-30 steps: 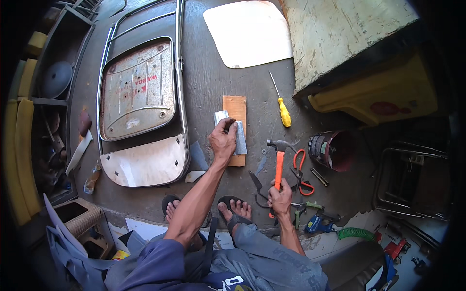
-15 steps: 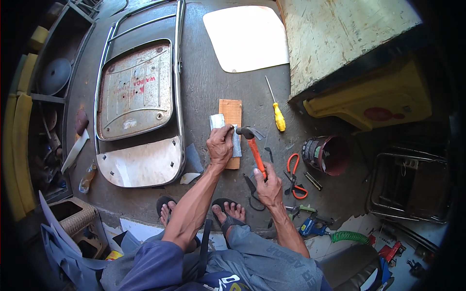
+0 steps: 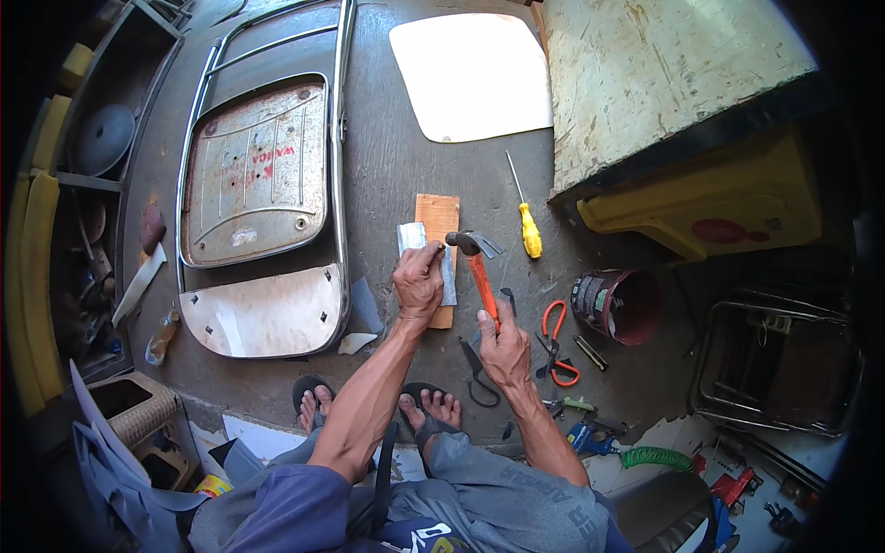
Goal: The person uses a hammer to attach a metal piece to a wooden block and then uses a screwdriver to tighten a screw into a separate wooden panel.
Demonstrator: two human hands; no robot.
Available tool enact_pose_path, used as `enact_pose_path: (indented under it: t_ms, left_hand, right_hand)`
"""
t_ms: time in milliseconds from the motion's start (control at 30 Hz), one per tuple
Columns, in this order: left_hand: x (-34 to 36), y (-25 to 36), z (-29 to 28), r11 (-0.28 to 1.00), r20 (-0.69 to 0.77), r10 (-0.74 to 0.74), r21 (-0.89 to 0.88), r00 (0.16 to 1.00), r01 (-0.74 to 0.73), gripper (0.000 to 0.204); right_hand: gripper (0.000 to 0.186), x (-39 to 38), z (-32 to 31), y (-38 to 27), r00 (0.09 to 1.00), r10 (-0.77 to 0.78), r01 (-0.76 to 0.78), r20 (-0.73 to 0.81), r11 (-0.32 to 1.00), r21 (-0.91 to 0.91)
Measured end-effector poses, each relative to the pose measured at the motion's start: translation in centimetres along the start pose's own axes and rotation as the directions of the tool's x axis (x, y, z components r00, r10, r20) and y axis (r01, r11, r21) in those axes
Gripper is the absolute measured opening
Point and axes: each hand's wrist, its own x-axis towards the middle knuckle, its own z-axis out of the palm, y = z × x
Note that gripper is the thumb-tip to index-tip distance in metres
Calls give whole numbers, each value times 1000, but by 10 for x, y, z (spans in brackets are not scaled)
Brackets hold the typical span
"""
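My right hand (image 3: 505,350) is wrapped round the orange handle of a claw hammer (image 3: 482,282). The hammer's dark head is just right of my left fingertips, over the wooden board (image 3: 437,210). Thumb and fingers of my left hand (image 3: 419,286) are pinched together above a silvery-white strip (image 3: 411,237) that lies across the board. Whatever is in that pinch is too small to make out. Left of the board lies a folding chair frame (image 3: 337,184) with a rusty metal seat pan (image 3: 253,175) and a pale backrest panel (image 3: 267,309).
A white panel (image 3: 475,78) lies at the far side. To the right are a yellow-handled screwdriver (image 3: 530,230), orange-handled cutters (image 3: 562,369), black scissors (image 3: 475,369), a round tin (image 3: 595,304) and a scuffed wooden box (image 3: 645,83). A blue air tool (image 3: 590,438) with a green coiled hose (image 3: 654,455) lies near my right knee.
The hammer's head has shifted slightly away from me, and my right hand has moved a little left. My left hand keeps its pinch over the strip.
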Motion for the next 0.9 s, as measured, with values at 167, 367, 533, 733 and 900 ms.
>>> enact_pose_path:
  t_ms: [167,367,533,733,900]
  left_hand:
    - [2,4,-1,993,-33,118,-23,992,-119,14]
    - [3,1,3,995,-45,105,0,994,-105,8]
    - [0,-6,-2,980,35,192,46,981,-194,22]
    - [-1,-7,-1,977,21,211,32,977,-211,19]
    - [1,-5,-1,981,26,191,25,981,-192,22]
  right_hand:
    - [34,-3,4,0,959,-242,233,-149,970,-74]
    - [33,-2,3,20,971,-234,198,-57,910,-364]
    - [30,-13,-4,-2,895,-379,345,-235,923,-172]
    - [29,-7,-2,-9,945,-305,269,-116,930,-252]
    - [33,-10,4,5,994,-105,106,20,936,-337]
